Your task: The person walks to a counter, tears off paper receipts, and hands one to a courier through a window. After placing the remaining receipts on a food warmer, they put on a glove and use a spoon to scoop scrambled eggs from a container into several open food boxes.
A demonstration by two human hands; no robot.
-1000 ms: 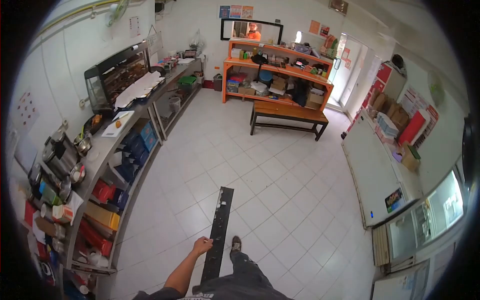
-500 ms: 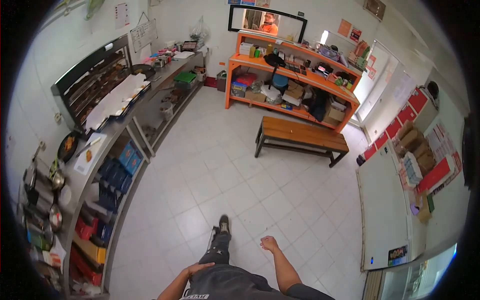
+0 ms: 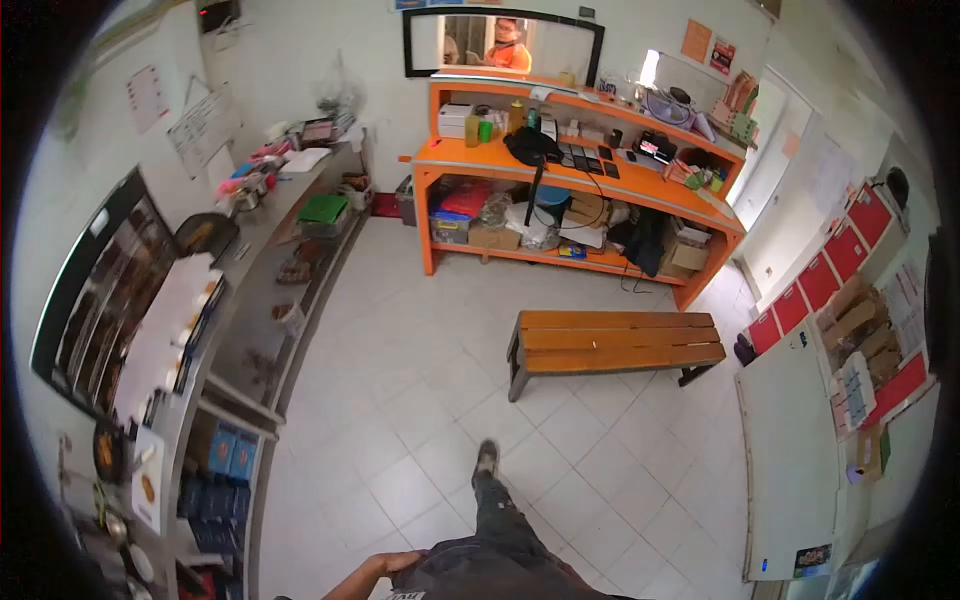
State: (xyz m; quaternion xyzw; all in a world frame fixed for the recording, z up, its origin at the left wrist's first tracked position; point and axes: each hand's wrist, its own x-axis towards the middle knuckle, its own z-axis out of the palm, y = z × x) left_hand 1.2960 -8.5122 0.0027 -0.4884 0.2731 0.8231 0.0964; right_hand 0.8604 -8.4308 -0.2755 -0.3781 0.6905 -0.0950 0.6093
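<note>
At the bottom centre, my left hand [image 3: 402,562] rests against the dark shirt [image 3: 480,575] at my hip. Its fingers are mostly hidden by the clothing, so whether it holds anything is unclear. No part of my right hand shows. One shoe [image 3: 486,458] is stretched forward on the tiled floor [image 3: 400,440]. Ahead of it stands a wooden bench [image 3: 620,342] with dark metal legs.
An orange desk [image 3: 600,268] loaded with devices and boxes stands behind the bench. Along the left runs a steel counter [image 3: 225,320] with trays and pans. A white cabinet [image 3: 795,460] and red lockers [image 3: 820,275] line the right. Through a wall opening a person [image 3: 508,50] shows.
The view has moved forward; the bench and desk look nearer. My right hand, earlier at the lower centre, has left the frame. My left hand remains at my hip.
</note>
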